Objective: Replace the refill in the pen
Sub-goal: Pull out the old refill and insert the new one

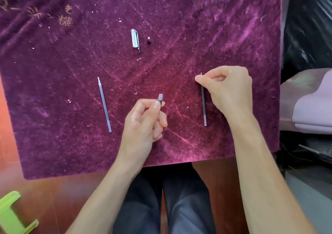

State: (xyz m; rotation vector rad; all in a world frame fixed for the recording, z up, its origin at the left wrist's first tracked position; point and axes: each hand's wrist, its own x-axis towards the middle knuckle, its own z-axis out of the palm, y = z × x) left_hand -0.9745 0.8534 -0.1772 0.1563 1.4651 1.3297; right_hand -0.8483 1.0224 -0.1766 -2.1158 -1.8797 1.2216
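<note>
My left hand (143, 124) grips the pen barrel (160, 99) upright, its threaded open end poking out above my fingers. My right hand (228, 88) pinches a dark refill (203, 108) near its tip; the refill's lower end rests on the purple cloth. A second, clear refill (104, 106) lies alone on the cloth to the left. Farther back lie the pen cap with its clip (135, 39) and a small dark tip piece (148, 40).
A purple velvet cloth (71, 63) covers a wooden table (53, 194). A green plastic object (12, 214) sits at the bottom left corner. A chair with black plastic and a pale cushion (309, 99) stands at the right. My legs (167, 203) are below the table edge.
</note>
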